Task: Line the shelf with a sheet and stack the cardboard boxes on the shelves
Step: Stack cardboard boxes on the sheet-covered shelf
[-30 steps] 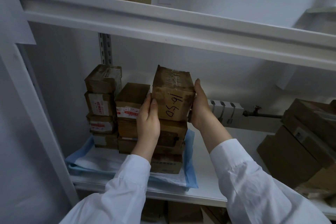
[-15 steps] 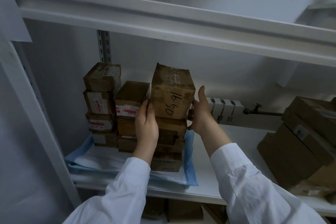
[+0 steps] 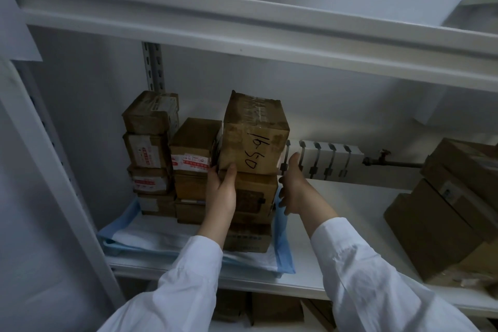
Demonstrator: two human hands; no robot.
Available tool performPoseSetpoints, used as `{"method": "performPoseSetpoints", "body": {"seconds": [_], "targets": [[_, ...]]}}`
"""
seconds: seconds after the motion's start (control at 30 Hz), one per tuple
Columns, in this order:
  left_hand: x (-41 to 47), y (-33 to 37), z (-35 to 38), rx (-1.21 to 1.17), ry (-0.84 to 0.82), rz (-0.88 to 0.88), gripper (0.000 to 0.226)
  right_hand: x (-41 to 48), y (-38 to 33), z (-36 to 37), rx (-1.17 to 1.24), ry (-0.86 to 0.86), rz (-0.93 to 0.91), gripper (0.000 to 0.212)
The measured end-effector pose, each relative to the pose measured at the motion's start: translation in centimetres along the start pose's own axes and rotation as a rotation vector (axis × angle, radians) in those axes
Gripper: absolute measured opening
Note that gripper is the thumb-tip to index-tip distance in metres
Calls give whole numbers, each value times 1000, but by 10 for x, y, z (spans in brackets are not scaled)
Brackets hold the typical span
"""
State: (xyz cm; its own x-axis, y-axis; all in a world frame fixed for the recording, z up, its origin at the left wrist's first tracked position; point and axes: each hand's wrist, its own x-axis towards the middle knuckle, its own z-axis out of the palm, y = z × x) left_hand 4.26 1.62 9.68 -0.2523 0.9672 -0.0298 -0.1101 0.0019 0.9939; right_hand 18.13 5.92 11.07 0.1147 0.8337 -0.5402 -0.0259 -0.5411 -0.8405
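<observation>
Below the shelf (image 3: 336,226) edge, more cartons (image 3: 275,310) sit half hidden behind white sleeves (image 3: 377,277). Up on the shelf, the blue sheet (image 3: 283,253) lies under stacked cardboard boxes (image 3: 151,148). The left hand (image 3: 221,194) covers part of the front stack, fingers straight, pressed flat, thumb touching the top box (image 3: 256,137). The right hand (image 3: 293,186) hovers just beside it, relaxed, grasping nothing. Large cartons (image 3: 444,210) at right are cut off. Behind, a white finned unit (image 3: 323,159). The top box reads "16-50"; the red-printed labels (image 3: 191,162) are illegible.
</observation>
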Motion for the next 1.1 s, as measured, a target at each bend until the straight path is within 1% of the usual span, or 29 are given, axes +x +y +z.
{"method": "performPoseSetpoints", "body": {"seconds": [0.1,0.27,0.53,0.77,0.97,1.1], "targets": [[3,0,0,42,-7,-12,55,0,-2,-1,7,-33,28,93],[5,-1,0,82,11,-20,53,5,0,-1,-66,-41,85,100],[2,-1,2,69,33,-4,50,5,-4,0,-77,-99,118,101],[5,0,-1,107,23,9,51,0,-1,-5,-51,-155,152,103],[3,-2,0,83,32,6,51,-1,-2,-3,-93,-153,134,102],[3,-2,-1,-13,36,-54,52,-2,-5,4,-146,-74,47,92]]}}
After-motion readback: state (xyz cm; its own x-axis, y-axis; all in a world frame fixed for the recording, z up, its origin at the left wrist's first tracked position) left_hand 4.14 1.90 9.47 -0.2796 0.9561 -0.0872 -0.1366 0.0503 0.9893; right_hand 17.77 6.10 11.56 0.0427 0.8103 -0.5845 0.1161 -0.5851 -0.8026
